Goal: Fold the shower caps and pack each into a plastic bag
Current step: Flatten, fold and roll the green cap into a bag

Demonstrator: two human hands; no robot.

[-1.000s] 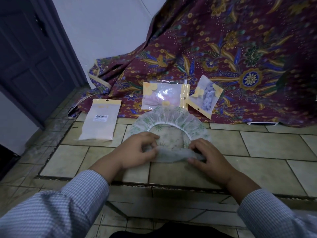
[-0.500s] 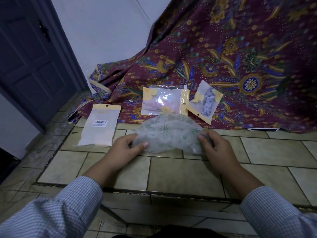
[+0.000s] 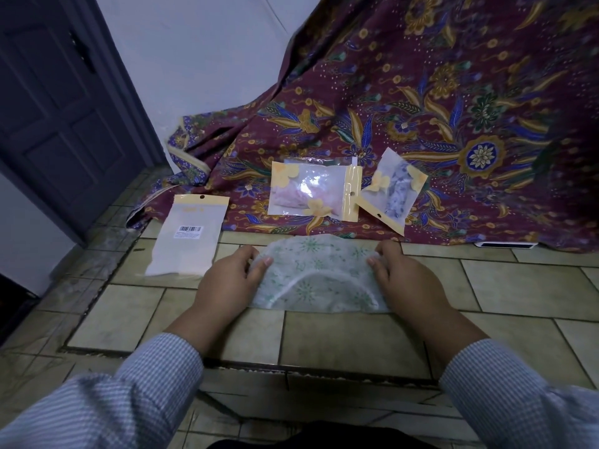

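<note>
A translucent shower cap [image 3: 316, 273] with green flower print lies folded into a half-moon on the tiled floor, its white elastic edge curving across the near half. My left hand [image 3: 227, 283] pinches its left end and my right hand [image 3: 405, 280] pinches its right end, thumbs on top. A flat plastic bag [image 3: 188, 236] with a yellow header and a barcode lies just left of my left hand. Two more plastic bags rest on the cloth behind: a wide bag [image 3: 312, 192] holding something pinkish and a tilted bag [image 3: 390, 194] holding something blue and white.
A maroon batik cloth [image 3: 453, 108] drapes from the wall over the floor behind the bags. A dark door [image 3: 55, 102] stands at the left. A thin white flat object [image 3: 505, 245] sticks out from under the cloth's edge at the right. The floor tiles [image 3: 340, 338] have a dark groove near me.
Both hands lifted the cap's near edge and carried it over the far half, folding the cap. It now lies flat as a half-moon with my hands holding its two ends.
</note>
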